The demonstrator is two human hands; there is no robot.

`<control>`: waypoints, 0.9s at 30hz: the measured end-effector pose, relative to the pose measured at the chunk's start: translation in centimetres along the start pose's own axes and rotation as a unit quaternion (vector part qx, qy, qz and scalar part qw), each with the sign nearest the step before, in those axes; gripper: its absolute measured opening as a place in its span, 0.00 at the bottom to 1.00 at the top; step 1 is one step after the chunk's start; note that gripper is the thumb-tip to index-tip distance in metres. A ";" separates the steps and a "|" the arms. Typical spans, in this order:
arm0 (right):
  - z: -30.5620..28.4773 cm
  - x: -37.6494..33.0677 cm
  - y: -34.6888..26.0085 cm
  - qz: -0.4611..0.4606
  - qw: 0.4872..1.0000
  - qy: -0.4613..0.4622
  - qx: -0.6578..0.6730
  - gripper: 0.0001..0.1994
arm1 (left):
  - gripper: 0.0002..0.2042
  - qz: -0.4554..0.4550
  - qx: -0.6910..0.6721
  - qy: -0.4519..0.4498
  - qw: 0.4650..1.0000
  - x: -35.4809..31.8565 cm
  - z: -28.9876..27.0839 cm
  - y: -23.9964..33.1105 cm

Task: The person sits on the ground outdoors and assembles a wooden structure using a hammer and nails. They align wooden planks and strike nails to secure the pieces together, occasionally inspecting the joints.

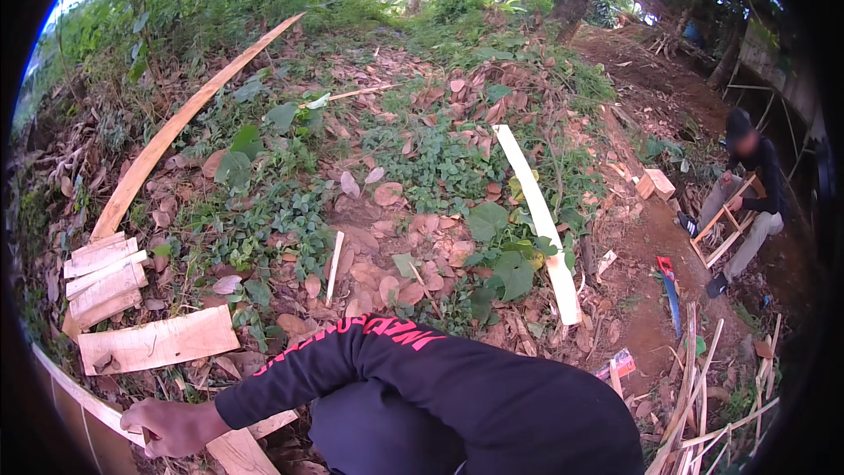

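My right hand (178, 427) reaches across to the lower left, its fingers curled closed on a pale wooden strip (81, 394). The strip runs along the top of a brown panel (77, 429), which the picture's rim cuts off. Beside my wrist lies a wooden board (242, 452), partly under my forearm. Just beyond the hand is a wide, short plank (158, 341) on the leaves. Farther off, several short wooden pieces (105, 274) lie side by side. My left hand is out of the picture.
A long wooden board (189, 114) stretches up the slope at left; a pale plank (538, 211) lies right of centre. At right, a seated person (752, 171) holds a wooden frame (725, 222). Near them are a handsaw (671, 295), a wooden block (655, 183) and scattered sticks (690, 387).
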State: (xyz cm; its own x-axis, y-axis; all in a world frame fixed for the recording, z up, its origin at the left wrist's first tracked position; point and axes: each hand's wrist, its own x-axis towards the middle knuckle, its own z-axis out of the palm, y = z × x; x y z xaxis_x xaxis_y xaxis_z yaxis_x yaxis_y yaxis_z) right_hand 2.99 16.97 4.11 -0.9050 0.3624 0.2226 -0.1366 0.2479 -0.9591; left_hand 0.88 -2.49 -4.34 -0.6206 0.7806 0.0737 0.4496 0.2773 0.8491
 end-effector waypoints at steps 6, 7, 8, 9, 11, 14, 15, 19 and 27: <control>1.7 1.6 2.8 -0.091 0.986 0.132 -0.047 0.18 | 0.34 0.006 -0.003 -0.030 1.000 -0.4 1.6 0.1; 1.5 1.9 2.5 -0.087 0.984 0.141 -0.060 0.16 | 0.34 0.007 -0.002 -0.032 0.999 -0.4 1.8 0.1; 1.2 2.3 2.8 -0.083 0.988 0.123 -0.031 0.13 | 0.35 0.008 -0.001 -0.034 0.999 -0.4 1.8 0.0; 1.1 2.7 2.7 -0.075 0.992 0.104 0.001 0.11 | 0.35 0.005 0.001 -0.037 0.999 -0.6 1.9 0.0; 1.2 2.4 2.7 -0.054 0.994 0.088 0.039 0.09 | 0.35 0.007 0.004 -0.044 0.999 -0.7 2.1 0.0; 0.0 1.5 -0.4 -0.040 0.993 0.095 0.053 0.09 | 0.35 0.004 0.010 -0.041 0.999 -0.9 1.9 -0.1; -0.4 1.7 0.3 -0.047 0.992 0.101 0.053 0.09 | 0.36 0.005 0.011 -0.042 0.999 -1.1 1.9 -0.2; -2.8 1.3 -0.8 -0.065 0.994 0.090 -0.009 0.13 | 0.36 0.003 0.016 -0.046 0.999 -1.3 1.7 -0.4; -2.7 0.3 0.6 -0.075 0.975 0.161 -0.131 0.21 | 0.38 0.006 0.021 -0.067 0.998 -1.5 1.5 -0.8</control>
State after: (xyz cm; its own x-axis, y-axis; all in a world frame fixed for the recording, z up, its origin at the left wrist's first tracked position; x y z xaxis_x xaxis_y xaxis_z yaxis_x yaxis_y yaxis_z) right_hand 3.76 19.65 4.08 -0.7037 0.5572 0.4409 -0.1116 0.5262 -0.8430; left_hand 2.46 -3.04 -5.95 -0.5254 0.8508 0.0114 0.4855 0.2887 0.8252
